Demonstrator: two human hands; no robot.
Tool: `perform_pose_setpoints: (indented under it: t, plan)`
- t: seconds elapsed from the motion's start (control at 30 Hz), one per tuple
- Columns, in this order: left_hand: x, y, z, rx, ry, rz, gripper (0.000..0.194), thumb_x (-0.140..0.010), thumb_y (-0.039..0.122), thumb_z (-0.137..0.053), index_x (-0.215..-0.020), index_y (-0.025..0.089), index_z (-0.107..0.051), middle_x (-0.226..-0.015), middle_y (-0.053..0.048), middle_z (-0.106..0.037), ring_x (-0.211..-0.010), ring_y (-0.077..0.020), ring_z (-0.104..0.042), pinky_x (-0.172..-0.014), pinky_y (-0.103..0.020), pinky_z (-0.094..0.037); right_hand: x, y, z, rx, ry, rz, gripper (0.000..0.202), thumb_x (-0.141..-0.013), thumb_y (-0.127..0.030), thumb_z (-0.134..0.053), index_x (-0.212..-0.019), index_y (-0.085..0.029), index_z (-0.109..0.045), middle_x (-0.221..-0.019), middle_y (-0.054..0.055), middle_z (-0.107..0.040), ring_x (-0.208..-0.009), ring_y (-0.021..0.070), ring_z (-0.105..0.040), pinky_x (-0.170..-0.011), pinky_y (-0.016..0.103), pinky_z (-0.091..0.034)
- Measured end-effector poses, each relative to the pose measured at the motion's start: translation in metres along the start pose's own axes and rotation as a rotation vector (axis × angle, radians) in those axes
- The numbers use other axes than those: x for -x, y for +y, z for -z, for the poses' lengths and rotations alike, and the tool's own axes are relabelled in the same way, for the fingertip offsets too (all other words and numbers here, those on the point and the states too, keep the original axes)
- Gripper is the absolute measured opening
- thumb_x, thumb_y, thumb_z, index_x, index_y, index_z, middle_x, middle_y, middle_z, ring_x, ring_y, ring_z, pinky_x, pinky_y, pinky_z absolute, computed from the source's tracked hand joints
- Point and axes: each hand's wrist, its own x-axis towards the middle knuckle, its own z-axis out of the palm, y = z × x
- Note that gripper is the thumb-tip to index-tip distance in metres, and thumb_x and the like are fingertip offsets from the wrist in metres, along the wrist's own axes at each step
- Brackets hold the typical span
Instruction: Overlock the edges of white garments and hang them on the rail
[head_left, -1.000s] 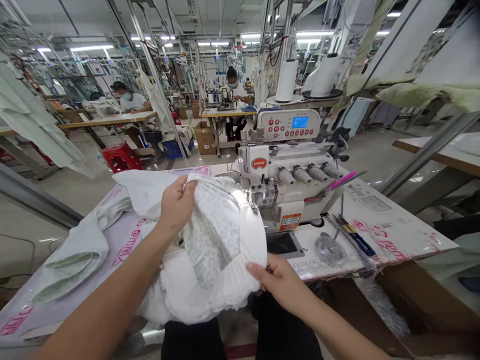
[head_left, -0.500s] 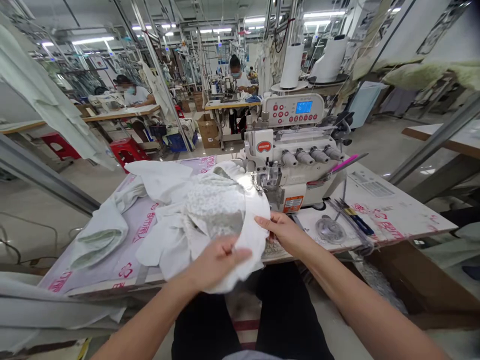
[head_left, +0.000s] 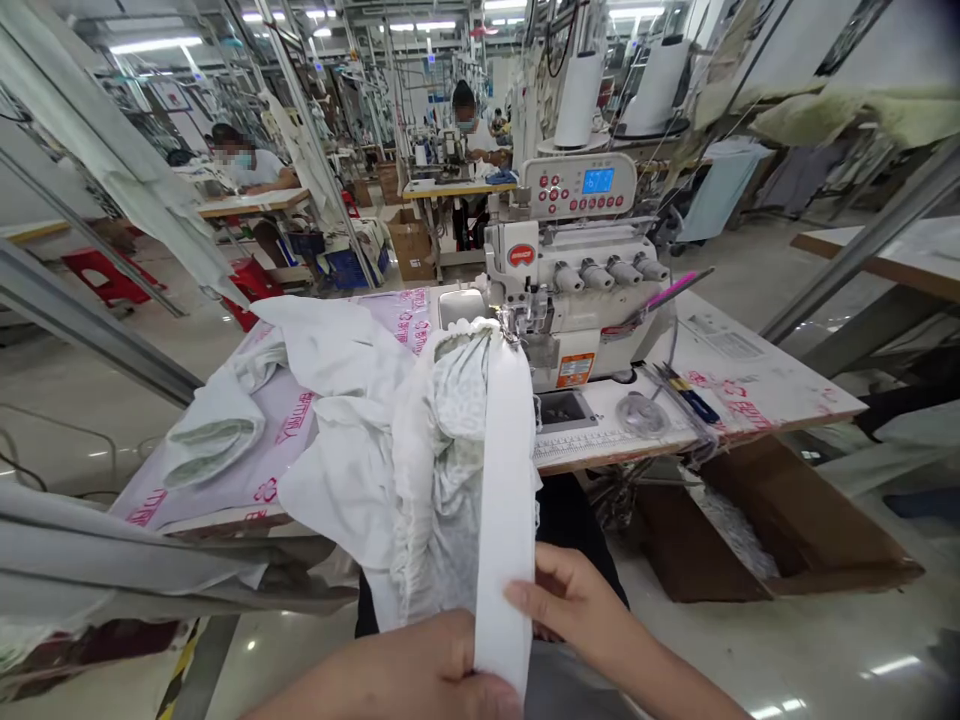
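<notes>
Sewing table [head_left: 780, 375] runs L to R across the view, w/ an open cardboard box [head_left: 832, 530] below its R end. White garment [head_left: 341, 350] lies bunched on the table's L side and hangs over the front edge, its upper end at the needle area of the overlock machine [head_left: 592, 325]. Its wide flat waistband [head_left: 506, 470] drops from there toward the wearer, pulled straight, w/ gathered fabric beside it.

L hand [head_left: 457, 670]: forearm in from bottom L, roughly horiz., back of hand up, thumb lying on the band's low end; clamped on it, fingers mostly hidden. R hand [head_left: 562, 600]: a bit higher, forearm angled up from lower R, thumb on the band's face, fingers curled behind its R edge; pinched shut on it.

Thread cone [head_left: 577, 105] stands behind the machine. On the tabletop, R of the needle area: clear coil [head_left: 641, 412], then thread snips [head_left: 697, 405] w/ dark handles.
</notes>
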Motion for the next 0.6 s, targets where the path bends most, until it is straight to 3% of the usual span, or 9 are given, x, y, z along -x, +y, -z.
perform_pose_setpoints:
  t: [0.07,0.2,0.33,0.4,0.47,0.53,0.6]
  plan:
    - [0.003,0.003,-0.001,0.044,0.037,0.033,0.021,-0.081,0.032,-0.039,-0.08,0.016,-0.052,-0.077,0.002,-0.048,-0.073,-0.0114,-0.043,-0.071,-0.019,-0.037,-0.004,0.001,-0.001,-0.076,-0.051,-0.005,0.036,-0.075,-0.047,-0.052,-0.066,-0.012,-0.049,-0.049,-0.004,-0.036,-0.041,0.0052,-0.03,-0.037,0.017,-0.023]
    - [0.01,-0.002,-0.009,0.058,0.187,0.142,0.02,-0.082,0.032,-0.037,-0.084,0.017,-0.051,-0.085,0.002,-0.05,-0.08,-0.0131,-0.044,-0.074,-0.021,-0.036,-0.006,0.004,-0.006,-0.028,-0.008,0.074,0.039,-0.078,-0.045,-0.049,-0.057,-0.013,-0.044,-0.047,-0.005,-0.032,-0.041,0.0047,-0.027,-0.038,0.017,-0.021]
    - [0.014,-0.014,-0.011,0.132,0.086,0.117,0.022,-0.079,0.035,-0.044,-0.071,0.015,-0.05,-0.067,0.003,-0.04,-0.064,-0.0093,-0.037,-0.061,-0.018,-0.034,-0.007,0.007,-0.009,-0.068,-0.133,0.023,0.034,-0.075,-0.043,-0.054,-0.062,-0.011,-0.048,-0.054,-0.003,-0.035,-0.049,0.0062,-0.029,-0.044,0.018,-0.024]
    - [0.011,-0.017,-0.002,0.179,0.007,0.108,0.023,-0.076,0.036,-0.048,-0.07,0.015,-0.052,-0.065,0.002,-0.04,-0.062,-0.0089,-0.038,-0.06,-0.018,-0.034,-0.008,0.008,-0.008,-0.075,-0.215,-0.034,0.037,-0.075,-0.045,-0.052,-0.06,-0.012,-0.046,-0.052,-0.004,-0.034,-0.047,0.0059,-0.028,-0.042,0.018,-0.022]
    - [0.001,-0.016,0.014,0.278,-0.037,0.08,0.024,-0.074,0.038,-0.051,-0.076,0.014,-0.055,-0.068,0.001,-0.047,-0.064,-0.0106,-0.044,-0.063,-0.02,-0.038,-0.007,0.005,-0.008,-0.064,-0.217,-0.036,0.039,-0.077,-0.046,-0.049,-0.058,-0.012,-0.044,-0.049,-0.004,-0.031,-0.044,0.0053,-0.024,-0.04,0.018,-0.018]
    - [-0.018,-0.011,0.032,0.413,0.109,-0.014,0.03,-0.078,0.04,-0.044,-0.091,0.015,-0.055,-0.082,-0.004,-0.054,-0.075,-0.0151,-0.051,-0.069,-0.025,-0.041,-0.004,-0.004,-0.008,-0.052,-0.183,0.015,0.038,-0.079,-0.044,-0.047,-0.059,-0.012,-0.045,-0.049,-0.004,-0.032,-0.045,0.0053,-0.024,-0.041,0.019,-0.018]
    - [-0.041,-0.007,0.047,0.39,0.496,-0.146,0.035,-0.081,0.037,-0.036,-0.105,0.016,-0.049,-0.1,-0.009,-0.053,-0.092,-0.0188,-0.05,-0.079,-0.031,-0.04,0.003,-0.016,-0.009,-0.047,-0.196,0.046,0.038,-0.081,-0.043,-0.045,-0.059,-0.012,-0.047,-0.052,-0.003,-0.034,-0.047,0.0061,-0.027,-0.043,0.019,-0.021]
